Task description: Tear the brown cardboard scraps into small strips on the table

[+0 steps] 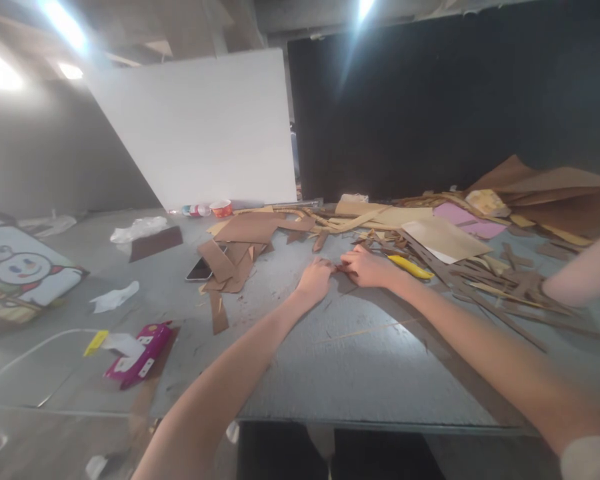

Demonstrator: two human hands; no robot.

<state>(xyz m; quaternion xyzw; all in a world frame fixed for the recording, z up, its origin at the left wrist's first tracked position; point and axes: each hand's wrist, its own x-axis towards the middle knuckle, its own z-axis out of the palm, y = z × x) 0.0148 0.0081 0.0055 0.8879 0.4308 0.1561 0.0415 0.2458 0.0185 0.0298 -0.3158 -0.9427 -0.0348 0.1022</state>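
Note:
My left hand (317,279) and my right hand (365,267) meet over the middle of the grey table (350,373). The fingers of both are bent and pinched together on a small brown strip (337,269), which looks like leather or card. Most of that strip is hidden by the fingertips. Close by my right wrist lies a yellow tool (411,267), perhaps a cutter knife. Beyond the hands, brown and tan scraps (380,239) are strewn about.
Brown sheets (247,227) partly cover a phone (200,269) on the left. Nearer stands a magenta tissue pack (139,357). Another person's arm (587,273) reaches over a strip pile (515,283) at right. A white board (195,133) rises behind, with a paper cup (221,208) before it.

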